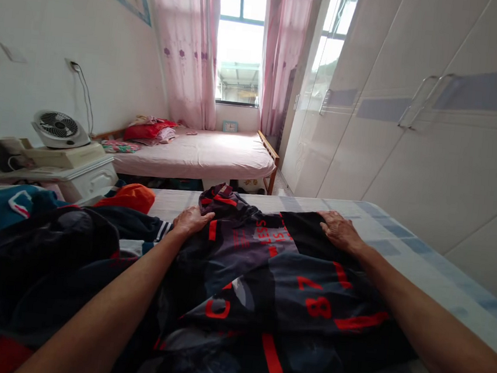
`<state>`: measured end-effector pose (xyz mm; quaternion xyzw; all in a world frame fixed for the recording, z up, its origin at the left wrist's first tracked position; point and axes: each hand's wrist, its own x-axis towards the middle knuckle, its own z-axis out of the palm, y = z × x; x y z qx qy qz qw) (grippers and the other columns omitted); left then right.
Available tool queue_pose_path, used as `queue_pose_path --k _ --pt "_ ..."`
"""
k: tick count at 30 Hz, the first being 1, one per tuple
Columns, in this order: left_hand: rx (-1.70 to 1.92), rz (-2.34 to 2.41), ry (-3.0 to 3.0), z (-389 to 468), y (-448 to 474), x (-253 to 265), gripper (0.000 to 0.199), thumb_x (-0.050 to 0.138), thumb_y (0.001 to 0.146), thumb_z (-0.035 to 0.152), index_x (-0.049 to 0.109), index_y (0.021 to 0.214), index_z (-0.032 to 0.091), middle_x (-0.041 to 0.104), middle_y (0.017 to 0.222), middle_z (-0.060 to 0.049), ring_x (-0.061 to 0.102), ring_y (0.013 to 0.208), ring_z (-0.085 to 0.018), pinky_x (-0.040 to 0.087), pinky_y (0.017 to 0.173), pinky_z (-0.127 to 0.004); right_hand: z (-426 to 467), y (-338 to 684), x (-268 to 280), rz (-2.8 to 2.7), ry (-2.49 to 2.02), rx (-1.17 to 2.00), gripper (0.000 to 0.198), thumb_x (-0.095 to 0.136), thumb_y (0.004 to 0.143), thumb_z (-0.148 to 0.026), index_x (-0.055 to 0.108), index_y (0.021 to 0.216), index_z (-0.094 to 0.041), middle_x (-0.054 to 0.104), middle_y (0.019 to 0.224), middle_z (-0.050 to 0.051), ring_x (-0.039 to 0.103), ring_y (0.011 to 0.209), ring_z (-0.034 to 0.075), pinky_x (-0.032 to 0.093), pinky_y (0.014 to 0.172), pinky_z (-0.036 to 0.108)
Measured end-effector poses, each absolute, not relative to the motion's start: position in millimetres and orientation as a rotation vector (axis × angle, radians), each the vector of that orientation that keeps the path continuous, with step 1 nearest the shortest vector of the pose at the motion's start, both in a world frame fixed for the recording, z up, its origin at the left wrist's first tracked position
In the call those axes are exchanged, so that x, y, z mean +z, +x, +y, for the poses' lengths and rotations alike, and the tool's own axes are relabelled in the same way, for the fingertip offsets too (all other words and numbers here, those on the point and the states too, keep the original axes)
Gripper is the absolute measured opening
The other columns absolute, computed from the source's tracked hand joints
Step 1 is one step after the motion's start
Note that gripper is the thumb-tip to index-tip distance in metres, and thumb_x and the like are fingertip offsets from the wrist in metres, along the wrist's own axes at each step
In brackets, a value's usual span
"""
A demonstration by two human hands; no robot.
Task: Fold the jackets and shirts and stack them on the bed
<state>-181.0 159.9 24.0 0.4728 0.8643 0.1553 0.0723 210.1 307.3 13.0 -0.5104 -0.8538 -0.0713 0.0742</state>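
Note:
A dark grey and black jacket [243,285] with red lettering, stripes and the number 87 lies spread over the bed in front of me. Its collar or hood end [221,198] is bunched at the far side. My left hand [193,221] is closed on the jacket's far left edge, thumb towards the middle. At the far right, my right hand [340,230] grips the black part of the cloth, its fingertips partly hidden. Both arms reach across the jacket.
Left of the jacket lies a heap of clothes [49,249], with an orange piece [133,197] behind. A fan [58,128] stands on a white cabinet [86,177]. Beyond is a pink-covered bed [208,153] below the window. White wardrobes [367,139] line the right side.

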Motion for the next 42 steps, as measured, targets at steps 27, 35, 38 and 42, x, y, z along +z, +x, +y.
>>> queue_pose_path --k 27,35,38,42 --pt "1.123 1.603 1.339 127 -169 53 0.027 0.063 0.059 0.027 0.066 0.082 0.015 0.068 0.072 0.000 0.061 0.066 -0.016 0.046 0.061 -0.025 330 252 13 -2.289 -1.362 -0.367 0.021 0.044 0.073 -0.018 0.062 0.085 -0.019 0.065 0.094 0.008 0.054 0.095 0.025 0.035 0.081 0.039" --pt "0.626 1.793 1.732 60 -151 28 0.015 0.049 0.066 0.018 0.062 0.075 0.017 0.057 0.063 0.003 0.052 0.059 -0.013 0.034 0.053 -0.023 284 284 -9 -2.398 -1.415 -0.257 0.018 0.045 0.072 -0.014 0.061 0.077 -0.021 0.064 0.088 0.006 0.054 0.094 0.023 0.033 0.081 0.037" --pt "0.607 1.876 1.832 52 -143 22 0.017 0.045 0.069 0.017 0.060 0.077 0.019 0.058 0.067 0.002 0.054 0.063 -0.015 0.037 0.058 -0.024 277 283 -9 -2.379 -1.444 -0.240 0.019 0.045 0.073 -0.013 0.062 0.078 -0.021 0.065 0.091 0.006 0.053 0.097 0.023 0.032 0.085 0.038" --pt "0.608 1.989 1.971 47 -132 6 0.011 0.049 0.073 0.021 0.059 0.078 0.020 0.064 0.089 -0.003 0.060 0.084 -0.019 0.042 0.076 -0.028 269 275 -1 -2.373 -1.553 0.014 0.019 0.046 0.070 -0.008 0.061 0.069 -0.020 0.064 0.088 0.007 0.052 0.099 0.025 0.031 0.088 0.043"
